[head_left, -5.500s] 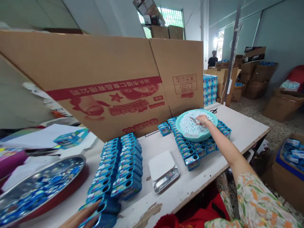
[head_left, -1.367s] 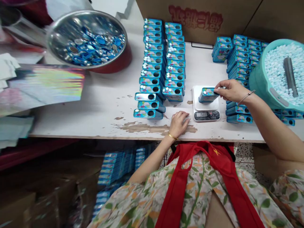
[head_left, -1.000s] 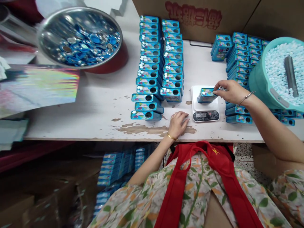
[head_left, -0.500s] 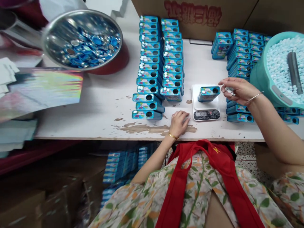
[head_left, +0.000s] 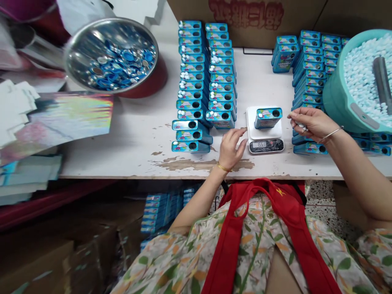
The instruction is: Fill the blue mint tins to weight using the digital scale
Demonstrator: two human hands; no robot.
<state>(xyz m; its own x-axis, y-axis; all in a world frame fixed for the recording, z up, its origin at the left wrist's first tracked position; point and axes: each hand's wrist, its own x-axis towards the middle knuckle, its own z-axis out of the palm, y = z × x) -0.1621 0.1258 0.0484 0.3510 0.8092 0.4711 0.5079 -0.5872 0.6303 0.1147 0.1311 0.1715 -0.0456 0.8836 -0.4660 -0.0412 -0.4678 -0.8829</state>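
A blue candy tin (head_left: 268,118) stands upright on a small white digital scale (head_left: 266,146); one white candy lies on its top beside the dark round hole. Just right of the tin, my right hand (head_left: 309,122) is closed around several small white candies (head_left: 301,126). My left hand (head_left: 232,148) hovers at the scale's left edge, fingers apart and holding nothing. Left of it stand two rows of blue tins (head_left: 191,94), many with white candies on their tops.
A turquoise bucket (head_left: 333,87) of white candies with a dark scoop (head_left: 381,81) stands at the right, by more blue tins (head_left: 310,75). At the left are a steel bowl (head_left: 70,61) of blue-and-silver lids and printed sheets (head_left: 61,118). A cardboard box (head_left: 306,16) stands behind.
My left hand has lifted and reached up toward the scale, its fingers spreading. My right hand has drawn slightly right, away from the tin. The scale's displayed number has changed.
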